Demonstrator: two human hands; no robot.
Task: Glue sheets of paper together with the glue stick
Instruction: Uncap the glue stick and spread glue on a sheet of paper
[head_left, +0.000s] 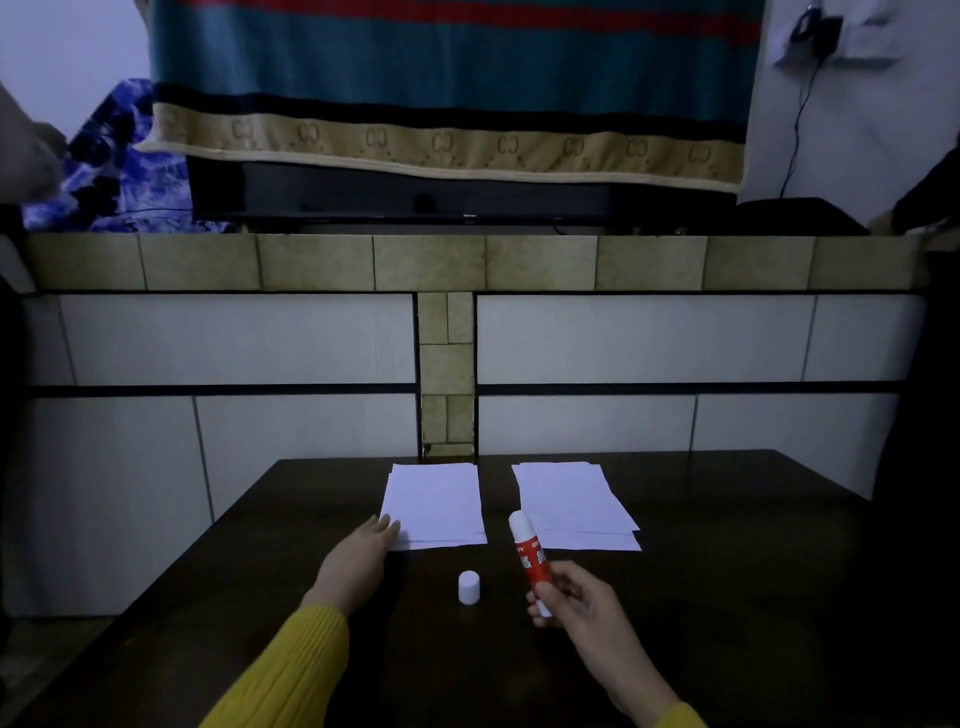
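Observation:
Two stacks of white paper lie on the dark table: a left stack (435, 503) and a right stack (574, 506). My left hand (358, 558) rests with straight fingers on the near left corner of the left stack. My right hand (576, 608) grips the lower end of a red and white glue stick (527, 553), uncapped, its white tip pointing up and away over the gap between the stacks. The white cap (468, 587) stands upright on the table between my hands.
The dark table (727, 571) reaches to a tiled ledge (447, 260) behind it. A black TV (400, 200) under a striped blanket stands on the ledge. Another person's hand (31, 156) shows at the far left edge.

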